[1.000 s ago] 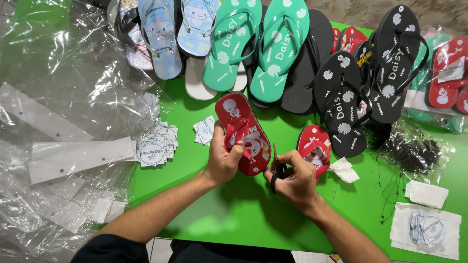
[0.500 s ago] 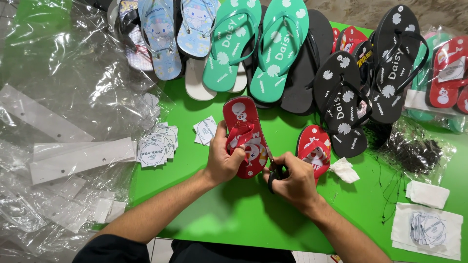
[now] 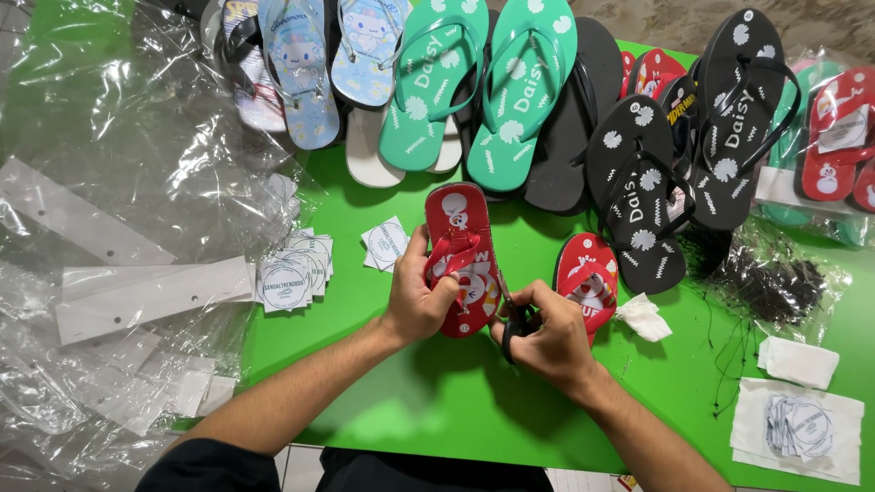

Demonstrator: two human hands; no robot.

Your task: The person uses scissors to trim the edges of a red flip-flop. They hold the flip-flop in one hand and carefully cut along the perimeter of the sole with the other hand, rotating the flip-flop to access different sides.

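Red sandal [image 3: 460, 255] partly hides scissors [image 3: 515, 319].

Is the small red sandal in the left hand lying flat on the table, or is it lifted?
Lifted and tilted: the left hand grips the red sandal by its side, strap facing up, with its heel end raised off the green table.

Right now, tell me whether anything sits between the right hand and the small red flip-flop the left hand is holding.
Nothing visible does. The left hand grips the red flip-flop, and the right hand is right beside its lower edge, holding a dark tool, probably scissors, which alone reaches toward the sandal.
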